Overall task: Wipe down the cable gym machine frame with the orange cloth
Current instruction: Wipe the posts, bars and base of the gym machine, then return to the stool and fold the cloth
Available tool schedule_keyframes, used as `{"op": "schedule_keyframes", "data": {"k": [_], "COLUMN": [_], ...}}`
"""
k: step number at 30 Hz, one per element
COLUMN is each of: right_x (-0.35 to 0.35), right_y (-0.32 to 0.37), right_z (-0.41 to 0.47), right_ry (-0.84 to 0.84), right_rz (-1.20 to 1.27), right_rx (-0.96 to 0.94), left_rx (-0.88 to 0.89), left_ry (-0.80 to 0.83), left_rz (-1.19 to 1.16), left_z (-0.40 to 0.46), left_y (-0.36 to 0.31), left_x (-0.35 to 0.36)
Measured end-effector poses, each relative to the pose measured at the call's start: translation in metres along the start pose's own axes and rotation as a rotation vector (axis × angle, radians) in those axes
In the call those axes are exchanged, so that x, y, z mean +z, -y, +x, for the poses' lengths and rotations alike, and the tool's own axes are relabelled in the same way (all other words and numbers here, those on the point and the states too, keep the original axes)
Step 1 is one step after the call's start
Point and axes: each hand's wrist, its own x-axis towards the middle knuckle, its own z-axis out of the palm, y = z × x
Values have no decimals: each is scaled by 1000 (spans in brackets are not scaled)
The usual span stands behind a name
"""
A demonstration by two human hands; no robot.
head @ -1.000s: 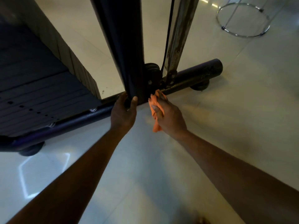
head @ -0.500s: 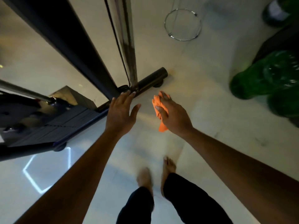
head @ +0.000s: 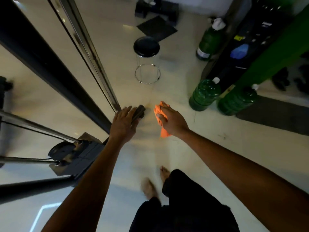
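Pale tiled floor point(head: 209, 148), black stool point(head: 146, 46) upper centre, green bottles point(head: 204, 94) at right; dark machine frame point(head: 50, 64) at left; left hand point(head: 123, 124) fingers straight, over base bar end point(head: 139, 112); right hand point(head: 172, 122) gripping orange cloth point(head: 159, 111), frame centre

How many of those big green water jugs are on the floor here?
3. Two green jugs stand side by side right of the orange cloth: one, another. A third stands farther back. Others may be hidden behind the green column.
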Motion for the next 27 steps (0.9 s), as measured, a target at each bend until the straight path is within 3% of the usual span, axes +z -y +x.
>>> {"op": "schedule_keyframes", "data": {"k": [9, 19, 27], "right_x": [-77, -168, -223], "right_y": [-33, -158, -217], "right_z": [4, 99, 189], "right_ry": [-102, -135, -106], "right_rz": [-2, 19, 50], "right_rx": [5, 36, 1], "left_rx": [125, 102, 52], "left_ry": [-11, -1, -51], "left_rz": [44, 77, 49], "left_z": [42, 185, 290], "left_y": [-78, -163, -198], "left_x": [-10, 6, 20]}}
